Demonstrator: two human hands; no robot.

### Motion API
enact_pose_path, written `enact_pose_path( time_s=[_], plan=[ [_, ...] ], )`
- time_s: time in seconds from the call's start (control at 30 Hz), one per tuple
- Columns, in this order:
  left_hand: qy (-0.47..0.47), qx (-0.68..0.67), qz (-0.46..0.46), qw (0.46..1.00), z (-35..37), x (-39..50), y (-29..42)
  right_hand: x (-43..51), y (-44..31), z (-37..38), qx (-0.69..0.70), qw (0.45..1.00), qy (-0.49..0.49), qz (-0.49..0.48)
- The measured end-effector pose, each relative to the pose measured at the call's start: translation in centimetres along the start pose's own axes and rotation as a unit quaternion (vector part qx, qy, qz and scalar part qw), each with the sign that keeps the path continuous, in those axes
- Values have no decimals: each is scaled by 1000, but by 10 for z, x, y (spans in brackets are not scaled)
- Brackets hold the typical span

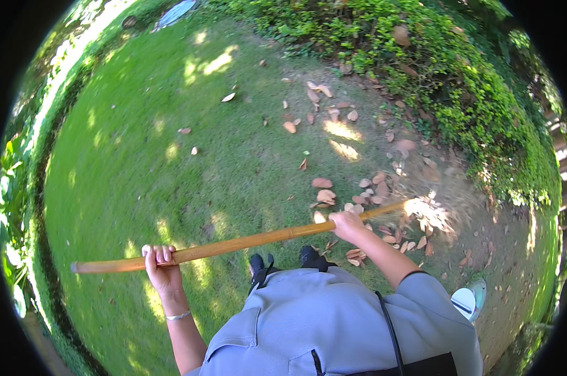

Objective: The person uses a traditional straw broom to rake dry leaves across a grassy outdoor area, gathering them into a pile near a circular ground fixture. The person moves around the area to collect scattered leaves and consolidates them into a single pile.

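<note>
Both of my hands hold a long bamboo pole [250,241], the handle of a broom, slanting across in front of my body. My left hand [161,263] wraps it near its butt end. Farther along toward the bristles, my right hand [348,226] grips the pole. The broom's pale, splayed bristles [431,214] are blurred and partly sunlit, low over the ground at the right. Dry brown leaves [382,189] lie around the bristle end and just beyond my right hand. More fallen leaves [313,95] are scattered farther ahead on the grass.
A leafy green hedge [434,70] borders the upper right, above bare soil [481,249]. Lawn [180,178] stretches ahead and left to a low hedge edging [41,202]. A white and greenish object [467,301] stands at the right. My dark shoes [311,257] are below the pole.
</note>
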State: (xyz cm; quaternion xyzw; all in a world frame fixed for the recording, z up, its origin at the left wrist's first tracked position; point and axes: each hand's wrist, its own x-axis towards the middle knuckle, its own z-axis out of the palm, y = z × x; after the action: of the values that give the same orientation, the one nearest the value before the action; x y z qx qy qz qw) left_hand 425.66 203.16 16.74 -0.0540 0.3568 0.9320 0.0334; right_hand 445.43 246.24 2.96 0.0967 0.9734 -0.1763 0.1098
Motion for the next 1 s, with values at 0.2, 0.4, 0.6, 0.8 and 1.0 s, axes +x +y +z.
enact_pose_path(
  time_s=[0.2,0.4,0.6,0.8,1.0],
  plan=[
    [-32,-118,-46,991,5,38,22,-36,-5,-92,17,987,-157,-26],
    [-101,-94,119,983,-20,-28,186,31,-106,-87,100,957,-98,-255],
    [-44,34,343,938,-18,-247,317,100,-263,-58,146,824,-161,-524],
    [62,133,549,823,34,-318,262,165,-415,-8,81,723,-251,-639],
    [257,260,532,764,18,-174,199,307,-520,100,-35,730,-268,-628]
  ],
)
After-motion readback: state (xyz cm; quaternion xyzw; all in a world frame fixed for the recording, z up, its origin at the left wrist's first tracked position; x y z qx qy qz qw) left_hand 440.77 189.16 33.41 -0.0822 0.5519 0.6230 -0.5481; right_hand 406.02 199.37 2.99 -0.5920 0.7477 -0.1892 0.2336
